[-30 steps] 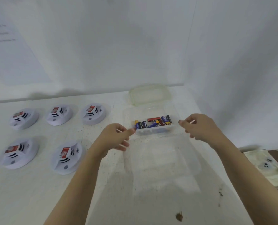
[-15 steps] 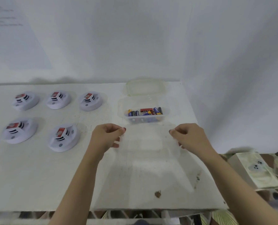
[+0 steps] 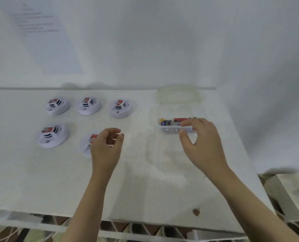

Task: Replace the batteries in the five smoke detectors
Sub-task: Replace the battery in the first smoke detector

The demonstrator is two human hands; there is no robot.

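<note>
Batteries (image 3: 166, 122) — right hand (image 3: 203, 145) hovers, half-open.

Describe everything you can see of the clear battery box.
The clear battery box is a small, shallow, see-through plastic tub, open and upright on the white table, towards its far right. Loose batteries and a red oblong item lie inside. Its lid lies flat just behind. Thumb and forefinger of the right hand bracket its front rim; contact is unclear.

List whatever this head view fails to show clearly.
Head view:
- Nearest smoke detector: mostly hidden behind the left hand.
- Batteries: partly covered by the right hand; too small to count.
- Wall sheet: writing too blurred to read.
</note>
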